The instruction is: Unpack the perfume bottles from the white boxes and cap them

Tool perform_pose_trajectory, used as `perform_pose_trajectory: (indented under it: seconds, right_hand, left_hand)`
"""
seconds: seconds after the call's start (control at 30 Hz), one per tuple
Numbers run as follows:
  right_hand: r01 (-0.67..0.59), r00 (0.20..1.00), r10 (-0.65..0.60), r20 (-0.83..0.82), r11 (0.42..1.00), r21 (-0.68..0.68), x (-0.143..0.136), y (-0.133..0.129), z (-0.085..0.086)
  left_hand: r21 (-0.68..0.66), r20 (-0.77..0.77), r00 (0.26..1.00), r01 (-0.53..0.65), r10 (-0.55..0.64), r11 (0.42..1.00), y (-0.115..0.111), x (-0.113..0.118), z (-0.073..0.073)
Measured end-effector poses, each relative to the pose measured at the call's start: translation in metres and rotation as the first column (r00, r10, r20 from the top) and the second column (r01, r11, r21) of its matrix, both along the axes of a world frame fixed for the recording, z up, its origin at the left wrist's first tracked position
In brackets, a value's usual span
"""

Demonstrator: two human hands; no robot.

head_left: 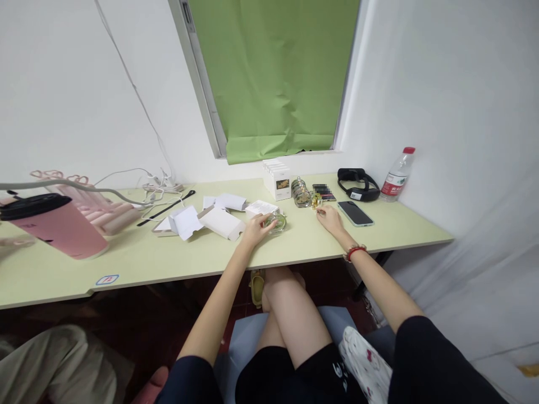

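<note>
My left hand (255,229) grips the near left edge of a round, clear, greenish disc-like object (277,223) on the table. Right behind it lies a closed white box (261,209). Further right, my right hand (330,219) is closed in a pinch; what is between its fingertips is too small to make out. Just beyond those fingers is a small heap of shiny gold pieces (316,201). Several round clear ornaments (300,192) stand in a row to the left of the gold pieces. Opened white boxes (223,221) lie to the left of my left hand.
A row of white boxes (277,180) stands by the window. On the right are a phone (355,213), a black headset strap (359,184) and a water bottle (396,175). To the left are a pink cup (54,227), a black strap (166,209) and white cables (162,188).
</note>
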State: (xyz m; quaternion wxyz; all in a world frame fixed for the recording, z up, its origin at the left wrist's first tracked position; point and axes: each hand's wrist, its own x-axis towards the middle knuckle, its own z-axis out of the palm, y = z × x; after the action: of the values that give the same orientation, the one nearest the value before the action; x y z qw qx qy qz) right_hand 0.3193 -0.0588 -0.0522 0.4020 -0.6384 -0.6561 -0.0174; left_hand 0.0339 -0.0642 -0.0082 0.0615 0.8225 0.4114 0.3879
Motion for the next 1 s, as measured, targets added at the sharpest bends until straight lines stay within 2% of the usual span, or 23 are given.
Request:
perform_pose_trajectory:
  seconds: [0.23,0.37,0.5,0.67,0.83,1.0]
  right_hand:
    - [-0.062,0.996,0.062,0.068,0.998,-0.008,-0.002,-0.002,0.003]
    - [-0.04,0.997,0.041,0.061,0.999,-0.015,-0.003,-0.004,0.004]
    - [-0.004,1.0,0.005,0.031,1.0,-0.023,-0.004,-0.006,0.006]
    - [0.038,0.999,-0.04,-0.033,0.998,-0.046,-0.008,-0.008,0.009]
    - [0.083,0.996,-0.085,-0.037,0.995,-0.059,-0.01,-0.011,0.011]
    - [0.125,0.992,-0.125,0.0,0.991,-0.055,-0.013,-0.014,0.013]
  left_hand:
    - [0.006,-0.032,0.999,-0.025,0.025,1.0,-0.001,0.0,-0.002]
    - [0.012,-0.07,0.998,-0.008,0.009,1.0,-0.003,0.0,-0.004]
    - [0.047,-0.169,0.986,0.01,-0.002,0.999,-0.008,0.005,-0.004]
    - [0.166,-0.316,0.949,0.052,0.003,0.985,-0.008,0.021,-0.005]
    - [0.227,-0.369,0.916,-0.075,0.157,0.971,-0.005,0.044,-0.008]
    - [0.171,-0.339,0.915,-0.169,0.219,0.971,0.001,0.065,-0.014]
